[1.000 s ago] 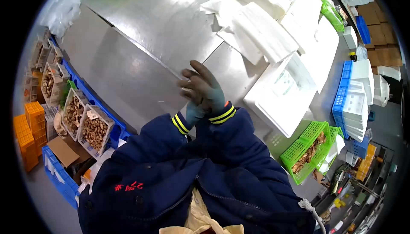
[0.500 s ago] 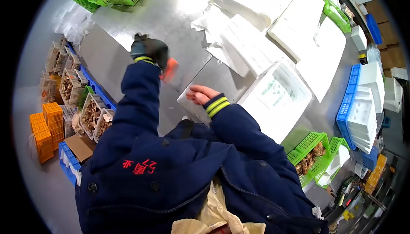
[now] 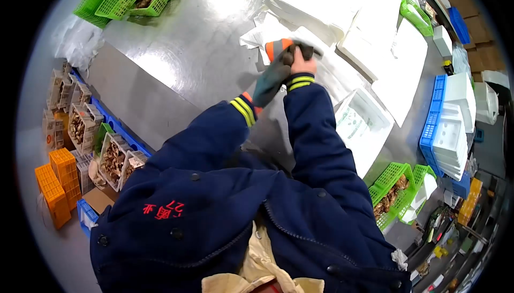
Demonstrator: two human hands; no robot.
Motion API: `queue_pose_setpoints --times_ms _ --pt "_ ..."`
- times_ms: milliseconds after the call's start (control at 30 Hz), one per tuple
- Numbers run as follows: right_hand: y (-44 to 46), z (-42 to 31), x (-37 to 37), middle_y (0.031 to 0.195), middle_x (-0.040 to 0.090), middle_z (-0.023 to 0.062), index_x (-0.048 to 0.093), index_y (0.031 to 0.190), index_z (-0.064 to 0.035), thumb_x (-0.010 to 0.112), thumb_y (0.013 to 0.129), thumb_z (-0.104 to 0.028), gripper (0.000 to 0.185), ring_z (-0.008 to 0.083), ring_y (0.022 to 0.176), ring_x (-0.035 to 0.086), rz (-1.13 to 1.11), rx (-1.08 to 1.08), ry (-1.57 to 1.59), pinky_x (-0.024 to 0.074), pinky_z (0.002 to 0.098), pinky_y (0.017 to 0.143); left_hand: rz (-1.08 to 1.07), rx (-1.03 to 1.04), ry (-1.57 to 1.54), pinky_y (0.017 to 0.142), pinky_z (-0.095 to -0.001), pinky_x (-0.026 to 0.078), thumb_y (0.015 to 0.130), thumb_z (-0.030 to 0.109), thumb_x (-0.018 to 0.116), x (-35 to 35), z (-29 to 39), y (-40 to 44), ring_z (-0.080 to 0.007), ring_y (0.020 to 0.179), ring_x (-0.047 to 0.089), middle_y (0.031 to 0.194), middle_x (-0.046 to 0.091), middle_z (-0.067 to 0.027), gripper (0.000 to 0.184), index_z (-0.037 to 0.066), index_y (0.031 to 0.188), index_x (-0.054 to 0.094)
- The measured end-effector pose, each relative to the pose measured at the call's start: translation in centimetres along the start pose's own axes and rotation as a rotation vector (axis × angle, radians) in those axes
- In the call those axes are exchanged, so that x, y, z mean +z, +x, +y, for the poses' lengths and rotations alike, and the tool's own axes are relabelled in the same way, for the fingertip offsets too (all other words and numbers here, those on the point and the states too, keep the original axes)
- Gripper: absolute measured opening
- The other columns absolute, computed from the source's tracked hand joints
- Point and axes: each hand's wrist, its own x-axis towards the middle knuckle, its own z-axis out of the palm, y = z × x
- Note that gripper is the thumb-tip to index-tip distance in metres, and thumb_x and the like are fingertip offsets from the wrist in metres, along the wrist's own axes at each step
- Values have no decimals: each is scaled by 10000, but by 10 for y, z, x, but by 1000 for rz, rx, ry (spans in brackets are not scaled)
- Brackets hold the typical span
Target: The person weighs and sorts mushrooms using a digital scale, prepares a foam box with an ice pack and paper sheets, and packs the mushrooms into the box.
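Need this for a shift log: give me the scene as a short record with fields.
Left hand: left hand, gloved, against the right
Right hand: right hand, wrist and back bare
Between hands: orange-and-black glove; fit on fingers unclear
Surface: shiny metal table
Right of hands: white foam box, open
Lower right: green basket holding brown produce

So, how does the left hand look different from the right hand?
The left hand wears a dark and teal glove, while the right hand shows bare skin.
Orange trim shows at the left hand's wrist; none shows at the right hand's.
Both come out of navy sleeves with yellow stripes, and they meet in front of the body.
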Motion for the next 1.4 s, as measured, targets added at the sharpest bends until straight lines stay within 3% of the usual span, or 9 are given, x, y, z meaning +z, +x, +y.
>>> queue_pose_setpoints --times_ms 167,200,233,333,400,533,933,1200,1400 --pt "60 -2 58 794 633 99 591 891 26 621 778 -176 233 185 709 601 187 7 426 470 292 670 368 -523 46 915 -438 399 720 409 634 -195 -7 -115 -361 991 560 972 632 -163 411 155 1044 636" --pt "62 -10 65 823 630 104 581 914 26 620 777 -179 249 181 729 598 205 35 461 471 291 679 674 -599 -232 431 -294 407 811 -21 523 -153 45 -123 -296 595 578 779 603 -221 497 163 1246 371" --pt "70 19 71 905 615 169 540 1009 34 633 763 -192 347 245 805 602 -76 55 428 472 323 732 400 -528 -188 681 -374 412 800 157 574 -195 35 -139 -296 850 536 994 546 -183 583 150 1296 267" --pt "34 14 66 1140 504 237 450 1193 -38 731 627 -403 730 376 1079 460 -480 -421 -548 363 436 916 123 -85 482 826 -559 419 894 374 416 -189 46 -144 -353 1045 521 1204 516 -117 403 210 1262 400" --pt "52 8 30 1271 413 160 433 1240 -190 752 546 -455 809 332 1124 428 -331 -730 -1095 372 421 918 123 -5 641 910 -387 390 621 302 767 -132 88 -126 -202 1139 434 1195 460 -62 860 93 1313 301" --pt "74 -63 -31 1277 439 120 460 1234 -180 737 571 -468 774 275 1149 436 -237 -111 -1837 386 388 918 22 -294 125 958 -517 311 617 502 722 -91 91 -50 -233 1203 370 1305 373 -90 923 175 1339 247" --pt "1 -72 -86 1051 568 77 483 1146 62 548 870 -135 345 127 940 528 -469 158 73 414 234 831 -50 -436 -184 955 -378 346 832 557 453 -29 31 27 -188 1124 442 1273 430 -74 659 138 1321 309" --pt "-28 -44 -85 1221 457 168 242 1335 -23 364 930 -347 533 257 1081 489 -429 374 507 426 350 882 -108 -320 249 599 -213 492 849 180 576 10 61 43 -94 705 582 773 592 -31 141 45 853 532" --pt "-37 2 -66 1227 428 236 248 1331 -10 673 746 -156 738 292 1060 496 -418 188 -278 443 365 861 -18 -232 393 623 -203 463 815 102 588 -16 -9 52 -69 673 515 729 529 -4 87 54 864 534"
